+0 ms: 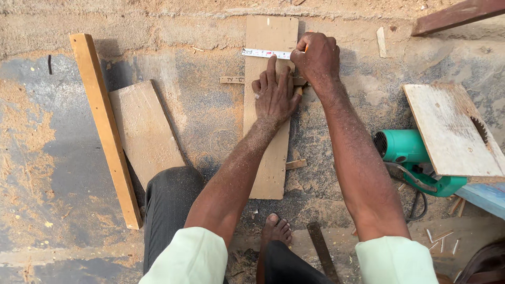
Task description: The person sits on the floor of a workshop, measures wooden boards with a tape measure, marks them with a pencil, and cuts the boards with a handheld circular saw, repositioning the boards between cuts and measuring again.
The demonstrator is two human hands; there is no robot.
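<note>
Sawdust-strewn concrete floor filled the frame, and on it, at upper centre, lay a long plywood strip (267,131) with a tape measure (265,53) stretched across its far end. The left hand (274,93) pressed flat on the strip, fingers spread, while the right hand (317,58) was clenched around something orange, apparently a pencil, at the tape's edge. Judging by this, measuring was under way and no cut had been made; the green circular saw (415,158) lay untouched at right

The long pale-brown wooden board (269,121) is seen as matt, bare and unvarnished, its face dusted with sawdust, and across it a narrow white measuring tape (265,53) with a smooth, faintly glossy finish is laid. The rough grey concrete floor (73,158) is coated with sandy sawdust. The green circular saw (407,152) is cased in smooth plastic, under a worn, whitish wooden panel (452,129).
</note>
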